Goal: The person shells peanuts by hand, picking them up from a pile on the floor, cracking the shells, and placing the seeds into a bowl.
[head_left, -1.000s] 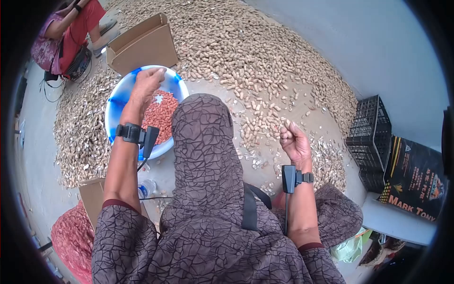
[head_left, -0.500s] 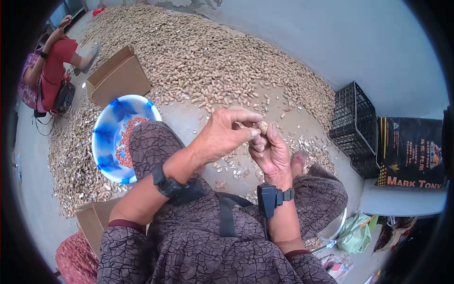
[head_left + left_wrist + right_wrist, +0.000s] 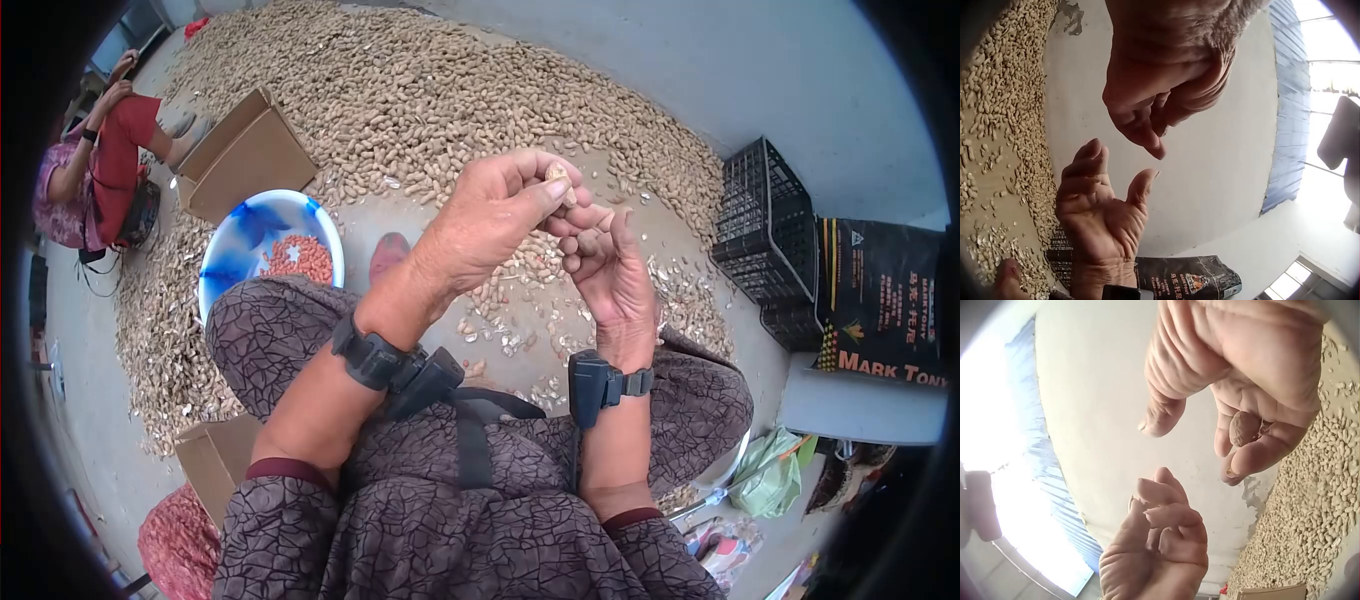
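Note:
In the head view, my left hand (image 3: 485, 220) pinches a pale peanut piece (image 3: 557, 174) between thumb and fingertips. My right hand (image 3: 615, 285) is just below and to the right, palm up, its thumb raised apart from the fingers. A brown peanut (image 3: 1245, 428) lies within the curled fingers of my right hand (image 3: 1241, 375) in the right wrist view. The fingertips of both hands are close together in the head view. A blue and white basin (image 3: 225, 255) with reddish shelled kernels (image 3: 300, 258) stands at the left, partly behind a knee.
Unshelled peanuts (image 3: 400, 100) spread across the floor, with broken shells (image 3: 165, 350) at the left. A cardboard box (image 3: 255, 165) stands behind the basin. A black crate (image 3: 765, 225) and a printed black bag (image 3: 880, 300) are at the right. Another person (image 3: 110, 165) sits at upper left.
Both hands have risen slightly from half a second ago. My left hand came rightward from over the basin a second ago, and its fingers now pinch the pale piece.

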Motion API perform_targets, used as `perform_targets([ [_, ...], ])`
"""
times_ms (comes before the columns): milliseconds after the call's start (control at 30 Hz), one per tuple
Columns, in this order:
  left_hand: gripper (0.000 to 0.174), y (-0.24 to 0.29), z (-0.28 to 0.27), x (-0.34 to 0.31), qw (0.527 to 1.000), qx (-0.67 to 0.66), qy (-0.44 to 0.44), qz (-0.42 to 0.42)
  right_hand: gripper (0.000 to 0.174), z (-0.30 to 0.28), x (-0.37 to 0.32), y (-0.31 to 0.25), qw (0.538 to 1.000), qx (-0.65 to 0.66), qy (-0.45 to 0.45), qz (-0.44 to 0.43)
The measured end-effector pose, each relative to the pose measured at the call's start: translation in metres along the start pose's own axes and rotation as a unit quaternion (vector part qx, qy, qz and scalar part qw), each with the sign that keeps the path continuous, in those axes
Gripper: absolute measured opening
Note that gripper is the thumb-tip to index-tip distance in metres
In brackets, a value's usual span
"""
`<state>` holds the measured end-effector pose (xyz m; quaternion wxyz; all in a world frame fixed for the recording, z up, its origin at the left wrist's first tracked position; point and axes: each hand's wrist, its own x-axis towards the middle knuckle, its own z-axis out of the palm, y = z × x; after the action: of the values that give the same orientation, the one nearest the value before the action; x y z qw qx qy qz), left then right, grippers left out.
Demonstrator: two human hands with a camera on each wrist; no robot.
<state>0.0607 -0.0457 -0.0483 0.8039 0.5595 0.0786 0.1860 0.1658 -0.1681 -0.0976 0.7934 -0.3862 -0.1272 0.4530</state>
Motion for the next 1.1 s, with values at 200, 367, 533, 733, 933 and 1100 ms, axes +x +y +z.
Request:
perform_targets([
  [200, 0.034, -0.039, -0.012, -0.010, 0.999, -0.025, -0.016, -0.042, 0.040, 0.001, 0.013, -0.005, 0.988, -0.117, -0.099, 0.025],
  [367, 0.036, -0.048, -0.020, -0.016, 0.997, -0.026, -0.007, -0.070, 0.041, 0.004, 0.015, 0.009, 0.976, -0.155, -0.118, 0.100],
  [533, 0.037, -0.061, -0.023, -0.017, 0.998, 0.015, -0.012, -0.057, 0.038, -0.006, 0.021, 0.016, 0.966, -0.160, -0.166, 0.117],
  [733, 0.034, -0.074, -0.016, -0.014, 0.994, 0.081, -0.011, -0.070, 0.048, -0.016, 0.016, 0.026, 0.980, -0.142, -0.096, 0.100],
  [933, 0.032, -0.073, -0.010, -0.015, 0.992, 0.116, 0.003, -0.053, 0.030, -0.024, 0.020, 0.033, 0.990, -0.080, -0.078, 0.088],
  [1100, 0.034, -0.069, -0.009, -0.016, 0.983, 0.165, 0.005, -0.085, 0.026, -0.015, 0.014, 0.029, 0.991, -0.107, -0.037, 0.066],
])
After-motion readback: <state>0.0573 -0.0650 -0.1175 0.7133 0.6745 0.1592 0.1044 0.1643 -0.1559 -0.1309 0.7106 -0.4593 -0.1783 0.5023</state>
